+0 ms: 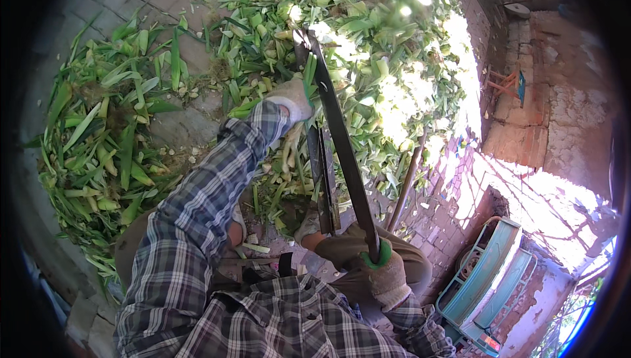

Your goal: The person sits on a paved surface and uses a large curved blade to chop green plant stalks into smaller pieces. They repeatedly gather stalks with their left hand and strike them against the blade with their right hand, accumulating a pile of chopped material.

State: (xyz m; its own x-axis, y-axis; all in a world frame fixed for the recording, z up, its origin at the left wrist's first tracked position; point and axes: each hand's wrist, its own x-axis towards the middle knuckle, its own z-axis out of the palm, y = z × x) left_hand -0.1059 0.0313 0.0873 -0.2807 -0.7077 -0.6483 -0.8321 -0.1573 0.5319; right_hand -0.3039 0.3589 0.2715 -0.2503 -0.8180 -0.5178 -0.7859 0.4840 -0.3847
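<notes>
A long-bladed hinged fodder chopper stands before me. Its dark upper blade (340, 136) slants over a narrow metal bed (323, 180), and the two meet at the far end. My right hand (388, 276), in a pale glove with green at the fingers, grips the near end of the blade as a handle. My left hand (294, 99), gloved alike, is closed around green leafy stalks (309, 70) beside the blade. Part of that bunch is hidden behind the glove. Pale stalk ends or roots (291, 148) hang below this hand.
A broad heap of chopped green pieces (365, 52) spreads beyond the chopper. Longer uncut stalks (108, 146) lie on the left. A pole (408, 180) leans right of the blade. Further right are a green metal cart or vehicle (485, 279) and a small folding stool (508, 84).
</notes>
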